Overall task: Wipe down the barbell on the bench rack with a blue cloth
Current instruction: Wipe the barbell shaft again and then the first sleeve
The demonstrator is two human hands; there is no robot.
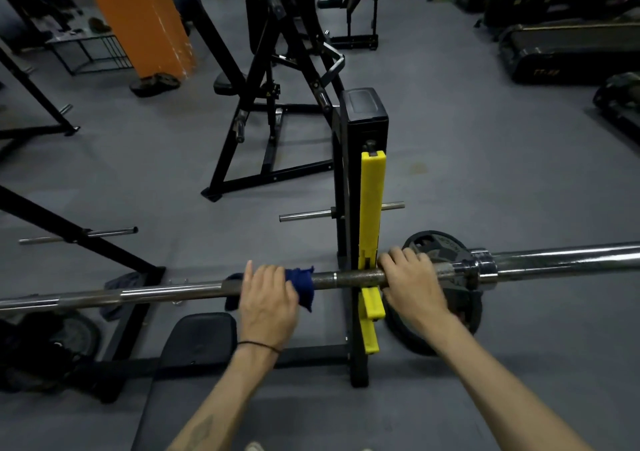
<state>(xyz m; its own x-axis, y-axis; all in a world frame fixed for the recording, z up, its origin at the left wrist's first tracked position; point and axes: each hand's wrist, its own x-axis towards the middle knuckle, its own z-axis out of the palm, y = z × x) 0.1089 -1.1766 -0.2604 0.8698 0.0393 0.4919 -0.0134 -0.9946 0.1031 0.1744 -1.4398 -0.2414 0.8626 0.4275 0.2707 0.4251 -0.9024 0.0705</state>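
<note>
The barbell [349,278] lies across the bench rack from left to right, its shaft dull and speckled near the middle and shiny toward both ends. My left hand [267,296] grips the blue cloth [302,288], which is wrapped round the bar just left of the yellow rack hook [371,208]. Cloth ends stick out on both sides of the hand. My right hand [410,284] grips the bare bar just right of the hook, beside the collar [483,267]. Both forearms reach in from the bottom edge.
The black rack upright [363,121] stands behind the bar. A black weight plate [450,329] leans at its foot on the right. The black bench pad [204,340] sits below my left hand. Plate pegs, other machines and treadmills stand on the grey floor beyond.
</note>
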